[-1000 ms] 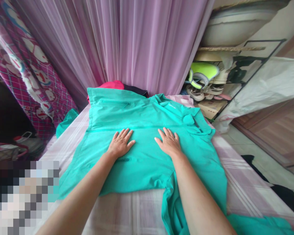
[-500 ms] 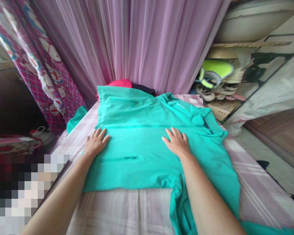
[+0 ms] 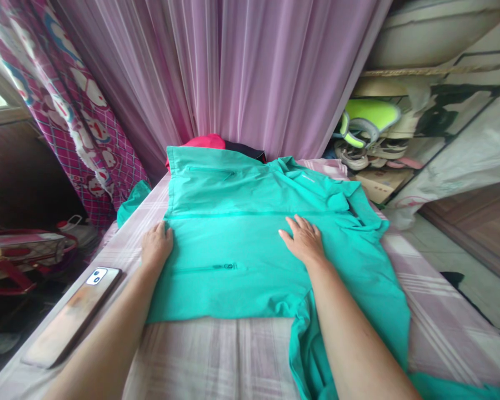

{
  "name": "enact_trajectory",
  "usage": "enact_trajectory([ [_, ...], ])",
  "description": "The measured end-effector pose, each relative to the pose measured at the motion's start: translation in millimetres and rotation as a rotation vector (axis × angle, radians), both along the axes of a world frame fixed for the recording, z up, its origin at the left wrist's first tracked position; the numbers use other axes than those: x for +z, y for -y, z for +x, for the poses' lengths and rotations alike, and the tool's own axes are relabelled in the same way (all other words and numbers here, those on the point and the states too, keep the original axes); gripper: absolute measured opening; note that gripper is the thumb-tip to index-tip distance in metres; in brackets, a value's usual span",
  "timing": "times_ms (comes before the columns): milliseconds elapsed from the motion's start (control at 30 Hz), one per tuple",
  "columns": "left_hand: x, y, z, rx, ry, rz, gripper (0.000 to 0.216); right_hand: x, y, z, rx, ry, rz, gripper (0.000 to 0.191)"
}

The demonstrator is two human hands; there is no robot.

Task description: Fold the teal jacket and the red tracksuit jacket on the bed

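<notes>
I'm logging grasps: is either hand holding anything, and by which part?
The right hand rests open on the green jacket, holding nothing. The left hand touches its hem; whether it grips cannot be told.

Reaches forward with both forearms bare, slanting the left forearm (image 3: pixel 116 328) and the right forearm (image 3: pixel 344 316) inward from the bottom of the view toward the far edge of the plaid cloth (image 3: pixel 183 355). Rests the left hand (image 3: pixel 156 244) near the cloth's left edge, with its back up and the fingers bent close together — too hidden at the tips to tell a grip. Lays the right hand (image 3: pixel 304 239) closer to the right edge than the left — palm down, with fingers lightly spread and thumb turned inward.
</notes>
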State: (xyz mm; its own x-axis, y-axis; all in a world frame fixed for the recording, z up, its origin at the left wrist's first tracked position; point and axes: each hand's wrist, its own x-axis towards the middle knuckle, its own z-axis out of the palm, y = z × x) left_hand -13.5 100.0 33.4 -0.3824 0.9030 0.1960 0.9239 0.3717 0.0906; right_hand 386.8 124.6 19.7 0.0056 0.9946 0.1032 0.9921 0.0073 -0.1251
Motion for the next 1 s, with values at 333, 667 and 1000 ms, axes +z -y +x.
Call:
enact_trajectory([
  [333,-8.6,-3,-6,-0.075,0.013,0.050,0.053,1.5,0,9,-0.219,-0.003,-0.075,0.067],
  [667,-6.7,-3,-5,-0.095,0.008,0.010,0.057,1.4,-2,27,-0.356,-0.064,-0.098,0.074],
  [1000,-10.9,-4,-8,-0.099,0.001,0.013,0.061,23.6,-22,56,-0.388,-0.054,0.138,0.051],
])
